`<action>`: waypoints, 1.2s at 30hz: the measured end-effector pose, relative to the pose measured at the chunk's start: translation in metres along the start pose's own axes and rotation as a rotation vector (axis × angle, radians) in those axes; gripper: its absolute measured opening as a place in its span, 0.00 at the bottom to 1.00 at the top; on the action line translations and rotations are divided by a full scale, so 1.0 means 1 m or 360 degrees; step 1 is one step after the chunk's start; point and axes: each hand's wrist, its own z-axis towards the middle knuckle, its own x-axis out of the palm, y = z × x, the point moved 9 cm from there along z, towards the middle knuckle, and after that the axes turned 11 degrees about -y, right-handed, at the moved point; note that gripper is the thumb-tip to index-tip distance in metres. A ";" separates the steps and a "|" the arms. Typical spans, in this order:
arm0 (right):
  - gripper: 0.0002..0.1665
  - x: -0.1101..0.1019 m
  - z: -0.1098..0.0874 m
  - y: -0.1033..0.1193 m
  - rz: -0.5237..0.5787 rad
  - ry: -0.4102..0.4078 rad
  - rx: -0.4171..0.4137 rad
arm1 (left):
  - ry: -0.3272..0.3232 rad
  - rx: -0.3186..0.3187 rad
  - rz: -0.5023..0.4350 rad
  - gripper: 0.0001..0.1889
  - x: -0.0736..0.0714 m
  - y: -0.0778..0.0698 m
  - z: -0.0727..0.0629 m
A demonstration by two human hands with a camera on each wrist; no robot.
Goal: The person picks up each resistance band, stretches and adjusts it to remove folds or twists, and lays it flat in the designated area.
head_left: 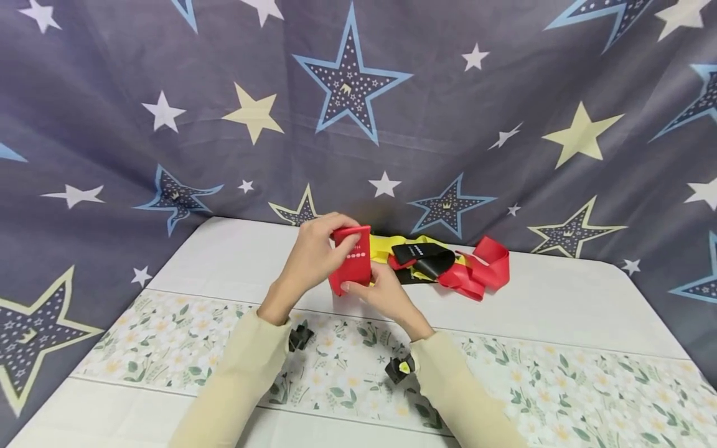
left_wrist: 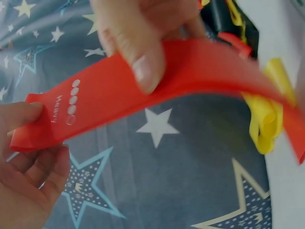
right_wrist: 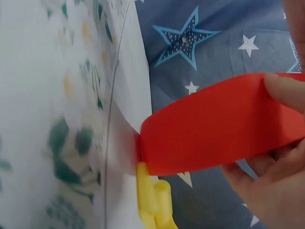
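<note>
A flat red resistance band [head_left: 354, 256], printed "Heavy" with a row of pale dots, is held upright before me in both hands. My left hand [head_left: 322, 246] pinches its upper end, thumb across the front, beside the print in the left wrist view. Lower on the band, my right hand [head_left: 386, 292] grips it between thumb and fingers, as the right wrist view also shows. The band's lower part [right_wrist: 190, 133] hangs down close to the tabletop; whether it touches cannot be made out.
Right behind my hands lies a jumbled pile with a yellow band [head_left: 386, 244], a black band [head_left: 434, 262] with white print, and another red band [head_left: 484, 270]. The white table [head_left: 235, 261] has a floral strip [head_left: 560, 386] and ends at a star-patterned cloth [head_left: 426, 143].
</note>
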 end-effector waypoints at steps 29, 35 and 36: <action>0.20 0.016 -0.091 -0.034 0.0019 0.0459 0.0488 | -0.0254 -0.0311 -0.0081 0.08 -0.049 0.037 0.021; 0.20 0.004 -0.107 -0.038 0.0079 0.0487 0.0520 | -0.0269 -0.0425 -0.0021 0.08 -0.054 0.059 0.011; 0.21 0.002 -0.109 -0.040 0.0104 0.0489 0.0541 | -0.0268 -0.0445 0.0002 0.08 -0.055 0.062 0.009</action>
